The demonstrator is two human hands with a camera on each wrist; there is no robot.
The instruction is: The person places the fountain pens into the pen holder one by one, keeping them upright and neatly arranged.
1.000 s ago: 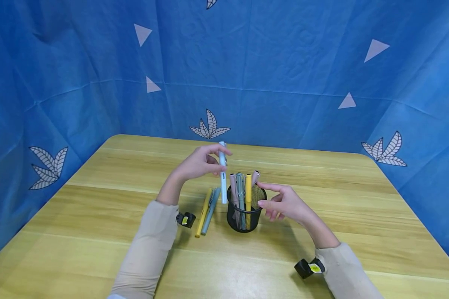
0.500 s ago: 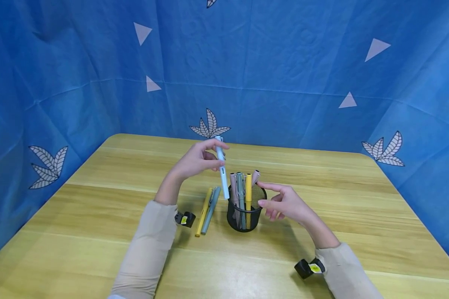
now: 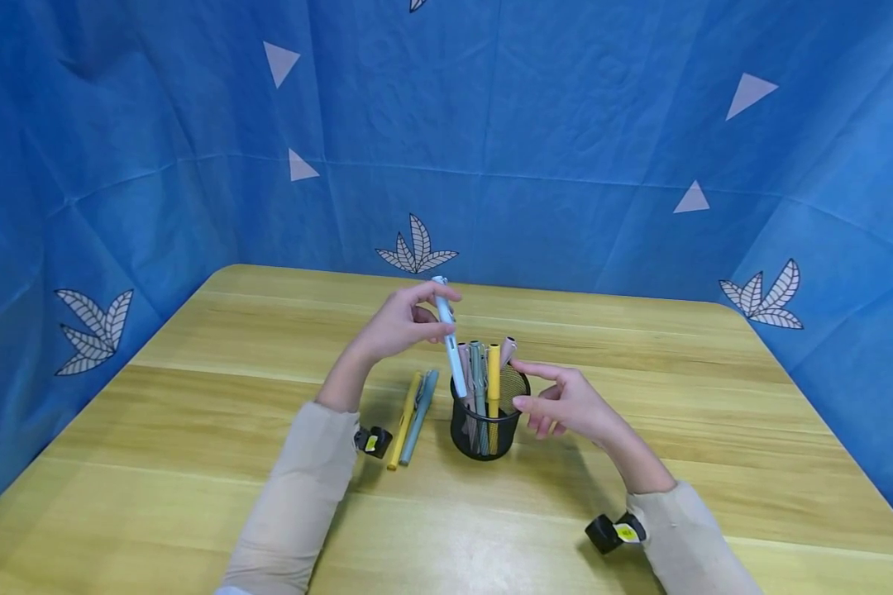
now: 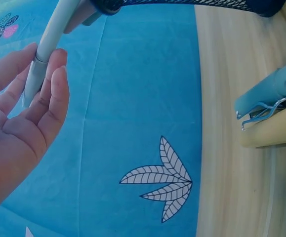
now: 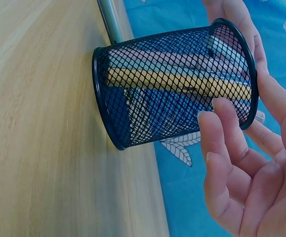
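Between thumb and fingers, my left hand (image 3: pixel 405 321) pinches a light blue pen (image 3: pixel 456 364) near its clip end. The pen slants down to the right, its lower end overlapping the left side of the mouth of a black mesh pen holder (image 3: pixel 470 442). In the left wrist view the pen (image 4: pixel 54 32) looks pale, with the holder's rim (image 4: pixel 108 6) at the top. My right hand (image 3: pixel 569 405) has thumb and index finger on the holder's rim, other fingers curled beside the mesh (image 5: pixel 152 113). Inside stand mauve, grey-green and yellow (image 3: pixel 494 372) pens.
Left of the holder, a yellow pen (image 3: pixel 405 421) and a blue-green pen (image 3: pixel 420 417) lie side by side on the wooden table (image 3: pixel 446 529). A blue patterned curtain (image 3: pixel 565 124) hangs behind the table's far edge.
My left hand has first raised and tilted the light blue pen, then moved it right and down to the holder's mouth. The right hand has stayed at the rim.
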